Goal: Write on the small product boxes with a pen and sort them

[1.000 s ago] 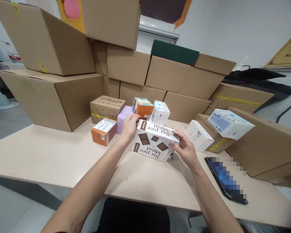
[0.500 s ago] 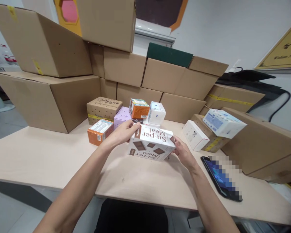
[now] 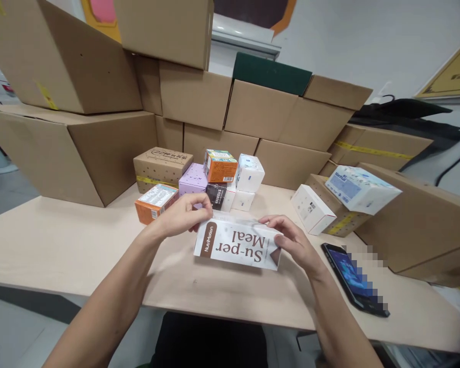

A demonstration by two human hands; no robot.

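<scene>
A white carton [image 3: 233,244] with brown "Su-per Meal" lettering, upside down to me, is held just above the table in front of me. My left hand [image 3: 187,214] pinches its far left corner with fingers closed. On the right end my right hand [image 3: 293,243] grips it, thumb on the printed face and fingers over the far edge. Just beyond the carton stand a dark box [image 3: 216,196], an orange box [image 3: 221,166] on top of it, a lilac box [image 3: 192,179] and white packs [image 3: 250,173]. The carton's far side is hidden.
Another orange box [image 3: 156,203] and a small brown carton [image 3: 162,166] stand at left. On the right are a white box [image 3: 313,209], a tissue pack [image 3: 360,189] on a brown box, and a phone [image 3: 354,281]. Large cardboard boxes [image 3: 264,110] wall the back of the table [image 3: 80,250].
The carton has been tipped and turned, so one lettered face now fronts me and the face with chocolate-bar pictures is out of sight. Both hands have shifted their hold along its edges.
</scene>
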